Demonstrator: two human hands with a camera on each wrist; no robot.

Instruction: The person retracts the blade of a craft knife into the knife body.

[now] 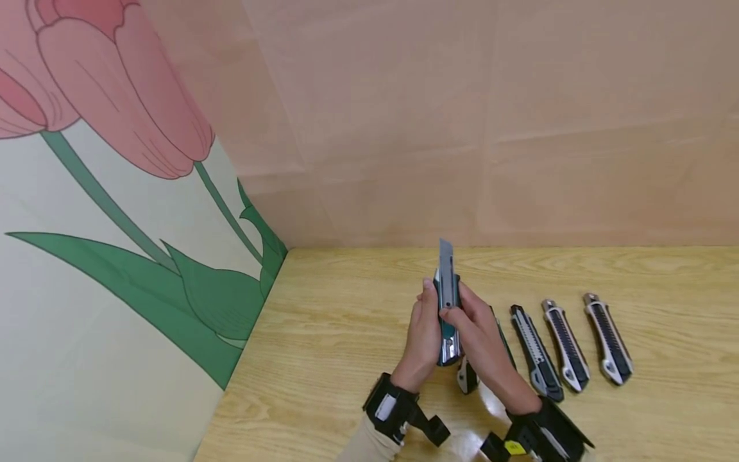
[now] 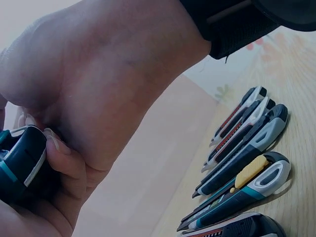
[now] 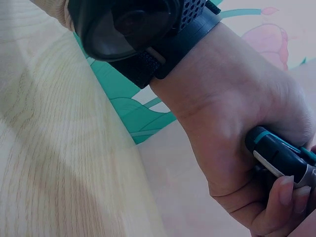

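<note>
Both hands hold one dark green and black utility knife (image 1: 448, 333) above the table, its long grey blade (image 1: 446, 260) sticking out upward. The left hand (image 1: 423, 337) grips the knife from the left side, thumb along its edge. From the right, the right hand (image 1: 487, 343) holds it too, with the thumb lying across its face. In the left wrist view, the dark end of the utility knife (image 2: 29, 165) shows among curled fingers. The right wrist view shows the utility knife's rounded end (image 3: 276, 150) against the palm. Part of the handle is hidden by the hands.
Several more utility knives lie in a row on the wooden table (image 1: 323, 333), among them a grey-black one (image 1: 537, 353) and two white-black ones (image 1: 567, 346). A knife with a yellow slider (image 2: 242, 190) is partly hidden by the right arm in the head view. A curtain (image 1: 375, 128) backs the table.
</note>
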